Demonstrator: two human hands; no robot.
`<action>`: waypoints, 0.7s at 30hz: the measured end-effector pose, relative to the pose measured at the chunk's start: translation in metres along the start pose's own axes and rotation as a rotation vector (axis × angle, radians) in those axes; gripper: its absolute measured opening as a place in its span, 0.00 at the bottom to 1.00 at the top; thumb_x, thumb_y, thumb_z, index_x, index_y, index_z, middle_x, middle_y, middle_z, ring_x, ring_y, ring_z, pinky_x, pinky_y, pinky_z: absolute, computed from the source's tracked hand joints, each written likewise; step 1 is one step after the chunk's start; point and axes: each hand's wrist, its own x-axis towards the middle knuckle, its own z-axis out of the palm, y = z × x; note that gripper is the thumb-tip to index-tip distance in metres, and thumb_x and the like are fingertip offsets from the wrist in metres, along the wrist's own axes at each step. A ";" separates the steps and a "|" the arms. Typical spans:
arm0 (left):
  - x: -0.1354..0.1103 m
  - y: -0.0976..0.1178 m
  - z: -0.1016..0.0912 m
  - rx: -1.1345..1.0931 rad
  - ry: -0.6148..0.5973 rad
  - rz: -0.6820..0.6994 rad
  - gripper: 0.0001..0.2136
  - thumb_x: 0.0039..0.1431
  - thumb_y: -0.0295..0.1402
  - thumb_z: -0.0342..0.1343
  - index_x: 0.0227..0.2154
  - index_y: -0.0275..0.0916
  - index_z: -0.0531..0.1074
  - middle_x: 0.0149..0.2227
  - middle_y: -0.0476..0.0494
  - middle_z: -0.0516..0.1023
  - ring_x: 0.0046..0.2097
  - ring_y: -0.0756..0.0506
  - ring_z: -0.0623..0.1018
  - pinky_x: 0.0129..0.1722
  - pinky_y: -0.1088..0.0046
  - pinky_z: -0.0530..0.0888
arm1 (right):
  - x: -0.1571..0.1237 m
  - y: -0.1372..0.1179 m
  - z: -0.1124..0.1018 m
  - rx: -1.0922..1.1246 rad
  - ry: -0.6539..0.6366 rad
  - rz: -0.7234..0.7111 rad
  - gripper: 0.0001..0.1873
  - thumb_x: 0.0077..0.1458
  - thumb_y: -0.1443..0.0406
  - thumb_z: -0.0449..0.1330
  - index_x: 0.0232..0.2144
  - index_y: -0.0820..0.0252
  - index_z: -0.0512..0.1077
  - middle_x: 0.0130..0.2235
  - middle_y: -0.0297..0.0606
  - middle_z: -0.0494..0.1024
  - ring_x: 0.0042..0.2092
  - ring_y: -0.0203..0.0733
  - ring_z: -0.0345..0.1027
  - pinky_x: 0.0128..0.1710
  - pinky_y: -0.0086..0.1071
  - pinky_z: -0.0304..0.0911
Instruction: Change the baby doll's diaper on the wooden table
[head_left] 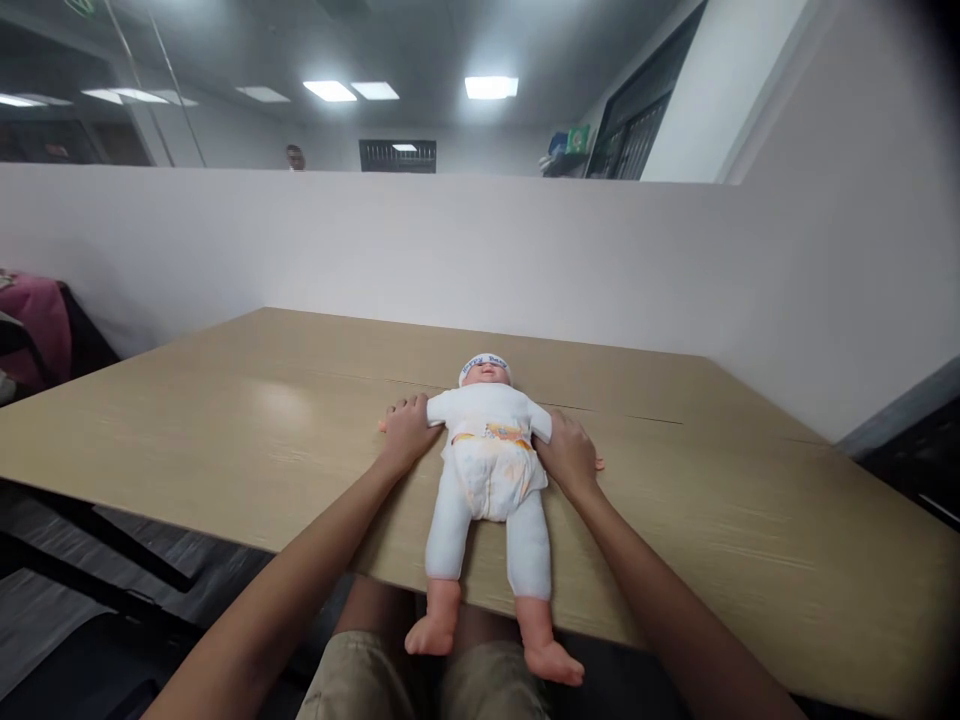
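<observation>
A baby doll (pixel 491 455) in white clothes and a diaper lies on its back on the wooden table (pixel 225 420), head away from me, its bare feet hanging over the near edge. My left hand (pixel 407 430) lies beside the doll's left-side arm, fingers curled against it. My right hand (pixel 570 455) rests against the doll's other arm and waist, fingers tucked toward the doll. What either hand grips is partly hidden by the doll's sleeves.
A white partition wall (pixel 375 240) runs behind the table and along the right. A pink bag (pixel 34 325) sits on a dark chair at the far left. My knees (pixel 420 680) show under the table edge. A person's head shows above the partition.
</observation>
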 end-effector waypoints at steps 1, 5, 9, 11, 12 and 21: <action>-0.011 0.000 -0.006 0.005 -0.005 0.000 0.15 0.67 0.45 0.59 0.48 0.39 0.73 0.48 0.30 0.83 0.52 0.29 0.78 0.49 0.56 0.68 | -0.009 -0.002 -0.006 0.003 -0.002 -0.003 0.07 0.66 0.63 0.60 0.44 0.59 0.74 0.43 0.50 0.83 0.45 0.54 0.74 0.39 0.37 0.55; -0.062 0.003 -0.029 0.023 -0.019 0.005 0.12 0.68 0.42 0.57 0.47 0.40 0.72 0.48 0.31 0.83 0.52 0.29 0.78 0.50 0.56 0.68 | -0.051 -0.007 -0.030 0.025 -0.020 -0.023 0.05 0.65 0.65 0.60 0.43 0.58 0.73 0.42 0.48 0.83 0.44 0.53 0.74 0.39 0.37 0.55; -0.118 0.008 -0.053 0.042 -0.047 0.017 0.12 0.69 0.42 0.57 0.47 0.40 0.72 0.50 0.32 0.82 0.52 0.29 0.79 0.51 0.56 0.68 | -0.095 -0.008 -0.054 0.066 -0.046 -0.043 0.03 0.63 0.66 0.59 0.40 0.56 0.72 0.40 0.46 0.83 0.43 0.52 0.74 0.38 0.37 0.55; -0.149 0.010 -0.067 0.051 -0.083 0.026 0.12 0.69 0.42 0.57 0.47 0.40 0.72 0.49 0.31 0.82 0.52 0.29 0.79 0.50 0.56 0.69 | -0.116 -0.009 -0.068 0.088 -0.061 -0.049 0.02 0.63 0.66 0.59 0.39 0.54 0.71 0.39 0.44 0.83 0.42 0.51 0.74 0.38 0.36 0.55; -0.167 0.010 -0.073 0.044 -0.114 0.029 0.12 0.69 0.42 0.56 0.46 0.40 0.72 0.48 0.31 0.83 0.51 0.29 0.80 0.49 0.56 0.70 | -0.126 -0.009 -0.075 0.102 -0.073 -0.050 0.02 0.63 0.66 0.58 0.39 0.54 0.71 0.39 0.43 0.83 0.42 0.51 0.74 0.38 0.35 0.55; -0.344 -0.008 -0.088 -0.360 -0.381 0.058 0.33 0.48 0.41 0.63 0.61 0.73 0.72 0.45 0.46 0.86 0.46 0.27 0.85 0.40 0.48 0.79 | -0.186 -0.028 -0.158 0.554 -0.468 -0.021 0.08 0.56 0.66 0.59 0.38 0.48 0.74 0.43 0.38 0.86 0.45 0.52 0.78 0.42 0.37 0.62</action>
